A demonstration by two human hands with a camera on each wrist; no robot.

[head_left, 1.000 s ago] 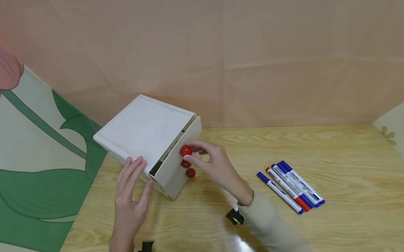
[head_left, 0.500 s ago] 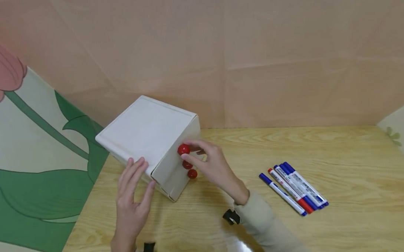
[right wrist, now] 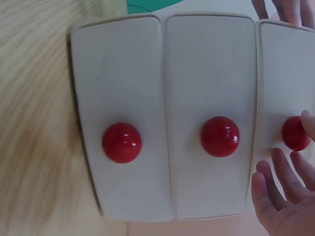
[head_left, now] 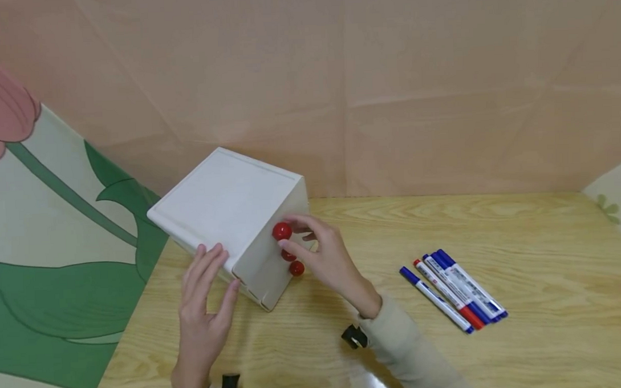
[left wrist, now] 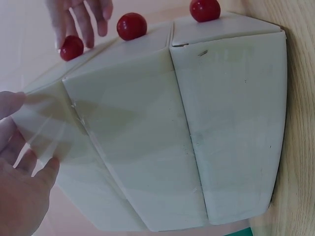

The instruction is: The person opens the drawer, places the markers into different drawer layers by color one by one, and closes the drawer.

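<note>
Left hand (head_left: 203,303) flat, fingers straight on near-left top edge of white drawer box (head_left: 229,205) on counter (head_left: 497,239). Right hand (head_left: 325,256) pinches top red knob (head_left: 282,231). Right wrist view alone shows three shut drawer fronts. Markers (head_left: 454,298) lie right.

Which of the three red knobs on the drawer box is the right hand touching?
The top knob, on the uppermost drawer. The right hand has its fingertips on it; the middle knob and the bottom knob sit below, untouched.
</note>
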